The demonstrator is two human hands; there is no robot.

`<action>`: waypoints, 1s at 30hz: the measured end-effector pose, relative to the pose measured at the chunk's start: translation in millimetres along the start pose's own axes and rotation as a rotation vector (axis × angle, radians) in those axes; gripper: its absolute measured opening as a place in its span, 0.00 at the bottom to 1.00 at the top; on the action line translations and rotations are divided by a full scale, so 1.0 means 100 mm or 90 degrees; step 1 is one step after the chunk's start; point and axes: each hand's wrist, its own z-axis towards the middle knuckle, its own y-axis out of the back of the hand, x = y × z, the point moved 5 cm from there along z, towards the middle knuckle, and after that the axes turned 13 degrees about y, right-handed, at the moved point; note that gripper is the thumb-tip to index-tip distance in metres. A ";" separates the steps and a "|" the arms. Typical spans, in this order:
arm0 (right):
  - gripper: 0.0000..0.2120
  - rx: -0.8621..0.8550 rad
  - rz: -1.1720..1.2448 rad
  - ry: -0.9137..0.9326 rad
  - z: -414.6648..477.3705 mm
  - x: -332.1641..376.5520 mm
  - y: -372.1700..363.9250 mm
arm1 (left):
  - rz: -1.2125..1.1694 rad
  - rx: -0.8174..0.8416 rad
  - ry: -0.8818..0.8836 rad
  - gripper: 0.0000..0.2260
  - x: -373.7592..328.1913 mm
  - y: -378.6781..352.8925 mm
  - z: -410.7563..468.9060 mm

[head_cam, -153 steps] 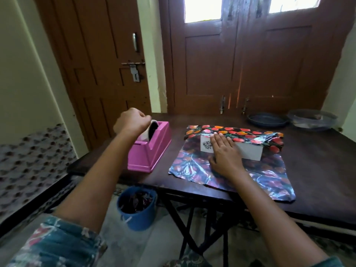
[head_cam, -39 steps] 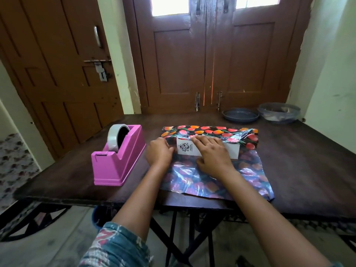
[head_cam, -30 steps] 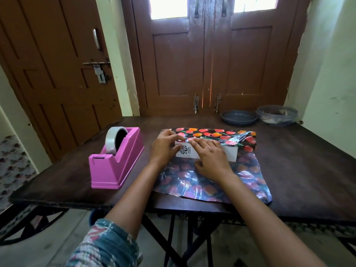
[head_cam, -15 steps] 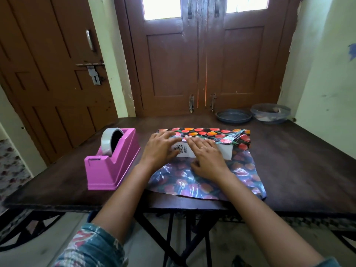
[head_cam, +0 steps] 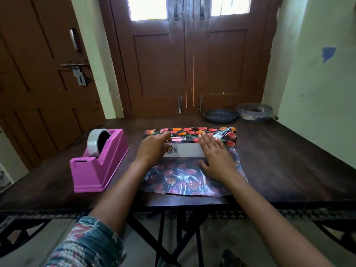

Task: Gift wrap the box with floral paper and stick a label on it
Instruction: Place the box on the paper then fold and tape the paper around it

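A flat white box [head_cam: 187, 152] lies on shiny floral paper [head_cam: 179, 178] in the middle of the dark table. The paper's far flap [head_cam: 192, 132] is folded over the box's far edge. My left hand [head_cam: 153, 150] rests flat on the box's left end, its fingers pressing the folded flap down. My right hand [head_cam: 216, 158] lies flat on the box's right end, fingers straight and reaching onto the flap. A white strip of the box with a black printed mark shows between my hands.
A pink tape dispenser [head_cam: 100, 162] with a roll of clear tape stands left of the paper. A dark shallow dish [head_cam: 220, 116] and a clear bowl [head_cam: 254, 112] sit at the table's far right, near the doors. The table's [head_cam: 289, 160] front edge runs just below the paper.
My left hand came from the tape dispenser to the box's left end and pressed down on the flap. My right hand slid rightward along the box, uncovering its white middle.
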 end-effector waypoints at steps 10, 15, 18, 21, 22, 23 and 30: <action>0.35 -0.014 -0.021 0.041 0.01 0.02 -0.01 | 0.028 -0.093 -0.013 0.09 0.02 -0.05 0.02; 0.42 0.045 -0.047 0.058 -0.01 0.03 -0.10 | 0.110 -0.143 -0.040 0.10 -0.06 -0.05 -0.02; 0.45 0.059 -0.050 0.047 0.00 0.00 -0.14 | 0.110 -0.143 -0.147 0.16 -0.31 -0.07 0.00; 0.46 0.053 -0.050 0.049 -0.01 0.00 -0.13 | 0.071 -0.076 -0.226 0.15 -0.52 -0.19 0.01; 0.47 0.053 -0.048 0.051 -0.03 0.00 -0.14 | 0.048 -0.055 -0.209 0.14 -0.53 -0.21 0.03; 0.47 0.054 -0.041 0.052 -0.04 0.01 -0.13 | 0.031 -0.032 -0.191 0.14 -0.54 -0.23 0.06; 0.41 0.039 -0.023 0.154 -0.15 0.11 -0.08 | 0.007 -0.047 -0.220 0.13 -0.57 -0.14 0.04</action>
